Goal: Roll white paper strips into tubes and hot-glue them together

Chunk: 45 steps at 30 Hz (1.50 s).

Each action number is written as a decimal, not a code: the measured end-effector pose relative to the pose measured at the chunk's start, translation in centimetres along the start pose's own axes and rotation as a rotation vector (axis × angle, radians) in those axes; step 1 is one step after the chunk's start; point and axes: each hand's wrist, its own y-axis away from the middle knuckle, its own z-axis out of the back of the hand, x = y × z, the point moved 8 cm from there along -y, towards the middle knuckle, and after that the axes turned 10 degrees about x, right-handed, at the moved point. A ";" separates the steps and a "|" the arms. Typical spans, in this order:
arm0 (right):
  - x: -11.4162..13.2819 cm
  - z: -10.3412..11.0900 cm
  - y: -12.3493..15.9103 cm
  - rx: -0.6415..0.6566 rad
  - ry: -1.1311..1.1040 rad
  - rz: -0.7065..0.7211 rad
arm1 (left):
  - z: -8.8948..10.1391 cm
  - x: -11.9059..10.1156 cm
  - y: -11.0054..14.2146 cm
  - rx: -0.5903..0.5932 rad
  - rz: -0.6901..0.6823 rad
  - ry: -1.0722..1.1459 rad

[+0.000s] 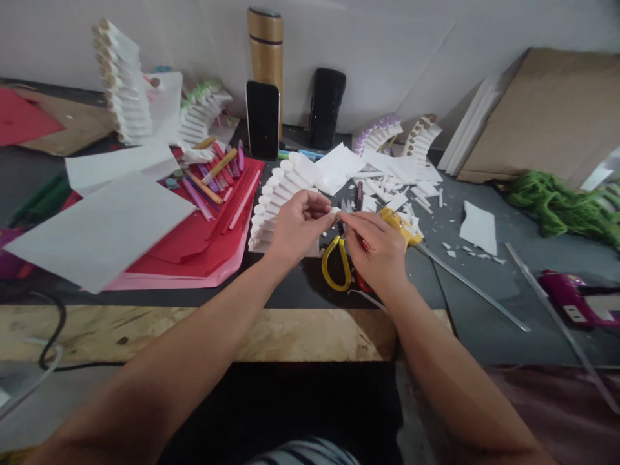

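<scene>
My left hand (298, 226) and my right hand (378, 252) meet above the dark table, fingertips pinched together on a tiny white paper piece (335, 210). Behind my left hand lies a white stack of rolled paper tubes (276, 194) in a stepped fan. Yellow-handled scissors (336, 261) lie under my hands, and a yellow tool (400, 226) sits just beyond my right hand. White paper scraps (387, 177) are scattered past the fingers.
Red paper sheets (194, 248) with several pens and white sheets (104, 229) lie left. Two phones (263, 119) and a gold flask (265, 45) lean at the wall. Cardboard (547, 116), green yarn (557, 206), a pink glue gun (576, 300) and metal rods (469, 284) sit right.
</scene>
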 end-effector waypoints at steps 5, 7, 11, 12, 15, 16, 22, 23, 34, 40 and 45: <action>0.2 0.0 -0.1 0.016 0.064 0.017 | -0.3 -0.7 0.1 0.052 -0.065 -0.068; 0.2 0.0 -0.1 0.028 0.069 0.010 | -0.4 -1.0 0.2 0.064 -0.089 -0.116; 0.3 0.2 0.0 0.021 0.067 0.017 | -0.6 -1.5 0.4 0.068 -0.140 -0.180; 0.3 0.2 0.0 0.018 0.071 0.021 | -0.6 -1.6 0.4 0.069 -0.149 -0.188; 0.5 0.3 -0.1 0.017 0.085 0.034 | -0.7 -1.8 0.5 0.074 -0.164 -0.203; 0.5 0.3 -0.1 0.016 0.089 0.039 | -0.7 -1.8 0.5 0.076 -0.165 -0.206; 0.7 0.3 -0.1 -0.001 0.096 0.057 | -0.7 -1.5 0.4 0.084 -0.151 -0.167; 0.8 0.3 -0.1 0.000 0.088 0.058 | -0.6 -1.3 0.3 0.081 -0.135 -0.132; -1.3 0.7 0.1 -0.042 -0.143 -0.169 | -1.1 0.4 -0.1 0.145 0.093 0.383; -1.2 0.5 -0.1 -0.022 -0.133 -0.156 | -1.6 0.5 0.1 0.194 0.120 0.402; -0.5 0.4 -0.1 -0.002 -0.063 -0.058 | -1.3 0.6 0.0 0.157 0.109 0.337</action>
